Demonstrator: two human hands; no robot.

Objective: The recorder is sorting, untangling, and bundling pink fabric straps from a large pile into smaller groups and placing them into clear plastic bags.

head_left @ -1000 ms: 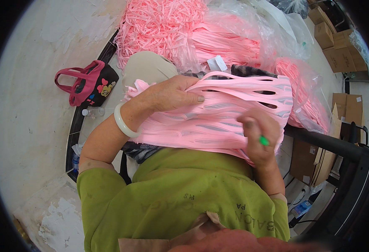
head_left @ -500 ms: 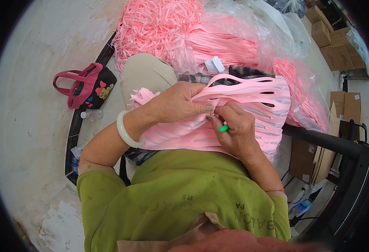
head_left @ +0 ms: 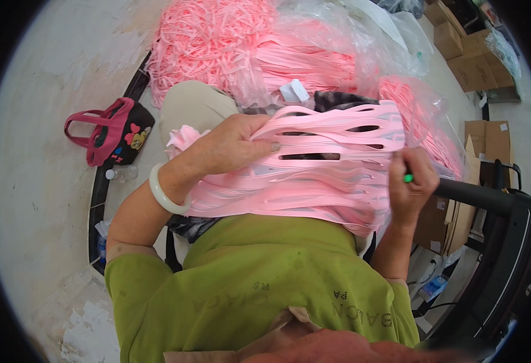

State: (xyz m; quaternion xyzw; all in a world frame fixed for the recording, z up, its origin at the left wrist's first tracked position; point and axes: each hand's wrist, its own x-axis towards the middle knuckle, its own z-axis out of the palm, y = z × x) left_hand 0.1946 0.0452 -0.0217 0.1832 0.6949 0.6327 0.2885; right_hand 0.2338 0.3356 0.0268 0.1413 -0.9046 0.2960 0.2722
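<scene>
Across my lap lies a pink slitted sheet [head_left: 314, 190], split lengthwise into long strips with several dark gaps between them. My left hand [head_left: 238, 144], with a pale bangle on its wrist, is closed on the sheet's upper left part, thumb on top. At the sheet's right end, my right hand [head_left: 413, 181] is curled around a small green-tipped tool [head_left: 408, 178]. Only its green end shows; the rest is hidden in the fist. Whether those fingers also pinch a strip is hidden. A bunched pink end [head_left: 182, 138] of the sheet sticks out beyond my left forearm.
Beyond my knees lie a heap of tangled pink strips [head_left: 211, 42] and plastic bags of pink strips [head_left: 308, 63]. A pink-and-black handbag [head_left: 111, 133] and a clear bottle [head_left: 122, 173] are at left. A black bar [head_left: 474, 195] and cardboard boxes [head_left: 489, 142] stand at right.
My right hand has moved right, from beside my left hand to the sheet's right end. The sheet's gaps show wider, and my left hand keeps hold of it.
</scene>
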